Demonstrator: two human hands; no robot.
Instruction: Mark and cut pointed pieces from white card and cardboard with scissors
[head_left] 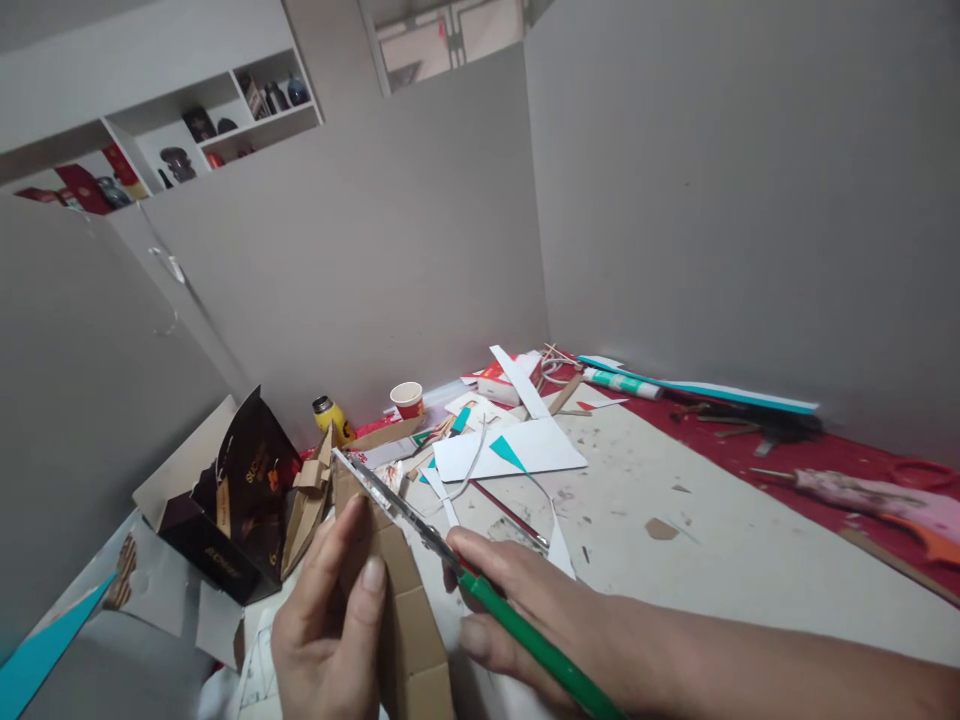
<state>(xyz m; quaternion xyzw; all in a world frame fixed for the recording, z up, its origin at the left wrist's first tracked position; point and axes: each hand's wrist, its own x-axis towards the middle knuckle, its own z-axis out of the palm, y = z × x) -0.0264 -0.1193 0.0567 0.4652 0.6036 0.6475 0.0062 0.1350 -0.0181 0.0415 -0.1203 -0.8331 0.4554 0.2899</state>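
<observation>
My left hand (330, 610) grips a strip of brown cardboard (409, 600) with crease lines across it, thumb and fingers pressed on its near face. In my right hand (525, 610) is a pair of scissors (517, 625) with green handles, its metal blades pointing up and left. The blades lie along the upper right edge of the cardboard, near its far end. Whether they are parted or closed on the edge I cannot tell. Part of the handles is hidden by my right fingers.
A dark open box (240, 500) stands at the left, beside a yellow bottle (332, 420) and a paper cup (407, 400). White paper pieces (510, 452) and a thin brush (506, 512) lie ahead. A glue tube (622, 383) and orange-handled scissors (922, 538) lie right.
</observation>
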